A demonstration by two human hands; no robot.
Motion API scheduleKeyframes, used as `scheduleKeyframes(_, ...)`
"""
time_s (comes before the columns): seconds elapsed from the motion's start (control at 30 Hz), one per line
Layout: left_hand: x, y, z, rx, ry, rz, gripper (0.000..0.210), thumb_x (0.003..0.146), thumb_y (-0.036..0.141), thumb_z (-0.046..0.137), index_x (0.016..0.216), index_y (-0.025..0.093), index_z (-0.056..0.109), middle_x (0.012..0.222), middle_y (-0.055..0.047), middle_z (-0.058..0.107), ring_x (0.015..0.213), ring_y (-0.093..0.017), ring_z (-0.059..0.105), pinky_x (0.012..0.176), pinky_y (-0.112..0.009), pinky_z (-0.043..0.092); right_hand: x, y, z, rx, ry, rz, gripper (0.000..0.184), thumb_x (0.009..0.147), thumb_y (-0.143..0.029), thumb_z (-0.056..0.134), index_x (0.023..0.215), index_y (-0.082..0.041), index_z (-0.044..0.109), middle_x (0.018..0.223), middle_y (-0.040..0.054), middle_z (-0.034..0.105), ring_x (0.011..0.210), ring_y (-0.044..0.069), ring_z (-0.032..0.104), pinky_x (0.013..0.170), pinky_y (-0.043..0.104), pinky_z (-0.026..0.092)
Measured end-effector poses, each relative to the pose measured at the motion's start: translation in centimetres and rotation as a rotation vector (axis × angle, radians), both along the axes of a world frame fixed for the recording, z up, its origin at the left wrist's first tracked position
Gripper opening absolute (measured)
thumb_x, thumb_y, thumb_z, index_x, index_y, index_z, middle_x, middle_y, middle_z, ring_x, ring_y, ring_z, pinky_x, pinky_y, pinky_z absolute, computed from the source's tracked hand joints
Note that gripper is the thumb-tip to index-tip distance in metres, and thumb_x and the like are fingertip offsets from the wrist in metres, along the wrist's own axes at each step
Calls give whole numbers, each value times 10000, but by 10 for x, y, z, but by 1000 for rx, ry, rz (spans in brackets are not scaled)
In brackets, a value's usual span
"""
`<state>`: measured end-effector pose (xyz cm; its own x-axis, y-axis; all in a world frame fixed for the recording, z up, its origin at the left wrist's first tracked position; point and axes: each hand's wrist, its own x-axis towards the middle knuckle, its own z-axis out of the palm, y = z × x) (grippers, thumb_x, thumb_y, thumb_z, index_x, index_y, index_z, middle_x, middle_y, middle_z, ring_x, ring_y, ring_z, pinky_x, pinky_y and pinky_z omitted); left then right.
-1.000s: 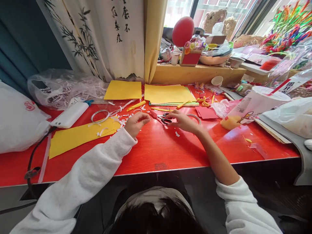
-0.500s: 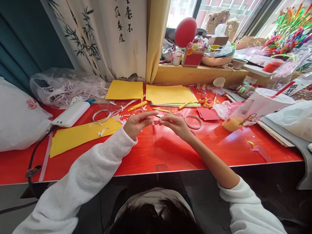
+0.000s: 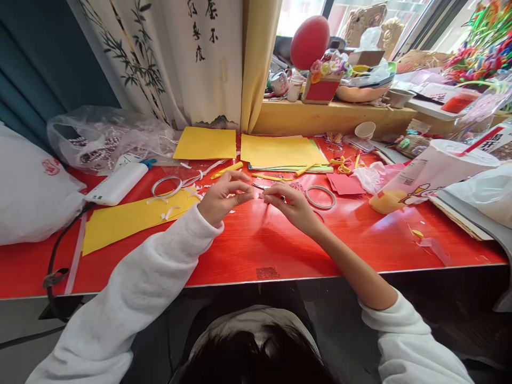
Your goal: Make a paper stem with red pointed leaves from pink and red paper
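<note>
Above the middle of the red table (image 3: 240, 256), my left hand (image 3: 219, 198) has thumb and forefinger brought together in a pinch. Whatever may be between those fingertips is too small to make out. Just to its right, my right hand (image 3: 294, 205) pinches a small reddish piece (image 3: 262, 197) at its fingertips. A narrow gap parts the two hands. Behind them lie scissors (image 3: 261, 186), mostly covered by the fingers. A round silvery hoop (image 3: 320, 206) rests by my right hand, and another hoop (image 3: 166, 194) lies left of my left hand.
Yellow sheets (image 3: 280, 150) are stacked at the back, and a long yellow sheet (image 3: 132, 226) with white scraps lies left. Red paper squares (image 3: 346, 184) and a drink cup (image 3: 424, 170) stand right. A white power bank (image 3: 118, 184) sits beside a plastic bag (image 3: 32, 197).
My hands have drawn slightly apart; the left fingertips no longer meet the reddish piece, which stays with my right hand. The view has shifted a little.
</note>
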<state>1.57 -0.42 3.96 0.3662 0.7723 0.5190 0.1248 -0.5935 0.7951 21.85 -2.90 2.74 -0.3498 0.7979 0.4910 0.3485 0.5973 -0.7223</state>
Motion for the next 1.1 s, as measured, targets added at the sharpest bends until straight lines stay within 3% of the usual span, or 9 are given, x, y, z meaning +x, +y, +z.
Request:
scheduleKeyframes(0.1, 0, 1, 0, 14, 15, -21, 288, 720, 470, 680, 694, 184, 692, 946, -71, 608, 938, -191, 578, 868, -382, 484, -1, -1, 0, 58, -34, -5, 163, 901, -322, 504, 889, -211, 622, 813, 39, 603, 806, 167, 530, 748, 315, 423)
scheduleKeyframes(0.3, 4, -2, -1, -131, -60, -96, 154, 704, 348, 722, 706, 194, 729, 786, -36, 647, 785, -154, 597, 784, -332, 505, -3, -1, -2, 149, -60, 15, 149, 897, -301, 516, 891, -221, 641, 799, 34, 606, 788, 163, 504, 735, 308, 421)
scheduleKeyframes(0.53, 4, -1, -3, -135, -56, -38, 138, 672, 333, 749, 710, 200, 738, 782, -31, 647, 788, -154, 597, 773, -334, 504, -3, 0, -4, 141, -68, 32, 157, 904, -277, 505, 919, -219, 650, 809, 34, 615, 795, 162, 517, 733, 311, 420)
scheduleKeyframes(0.87, 5, -1, -5, -5, -51, -26, 115, 696, 308, 737, 733, 199, 737, 789, -31, 652, 793, -143, 605, 769, -316, 515, -3, -1, -5, 77, -21, 39, 153, 893, -270, 525, 927, -214, 663, 835, 38, 622, 806, 158, 546, 731, 306, 436)
scheduleKeyframes(1.1, 5, -2, -9, 168, -16, 4, 80, 734, 254, 710, 797, 217, 744, 814, -31, 665, 797, -125, 618, 765, -274, 533, -4, -1, -5, 60, 27, 35, 135, 878, -276, 552, 905, -205, 663, 781, 26, 600, 743, 143, 519, 687, 295, 419)
